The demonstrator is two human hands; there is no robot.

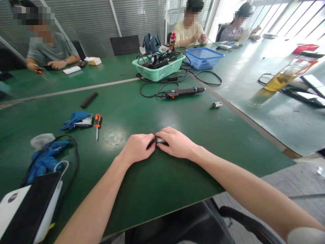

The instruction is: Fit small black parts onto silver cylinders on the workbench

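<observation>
Hands: left hand (pixel 137 147) and right hand (pixel 176 143), fingers (pixel 166 133) clenched, both pinching small metal part (pixel 160 140) with black wire (pixel 151 144) | Location: over green table (pixel 157 189), centred | State: part in hand; screwdriver (pixel 97 126), electric screwdriver (pixel 184 92) lying well apart

We can read no words, numbers or brands anywhere in view. The bottle (pixel 173 44) with the red cap carries a label (pixel 172 40), but its print is too small and blurred for us to make out. The round badge (pixel 12 197) on the white box (pixel 7 217) at the near left of the desk (pixel 122 189) shows a mark we cannot read either.
</observation>
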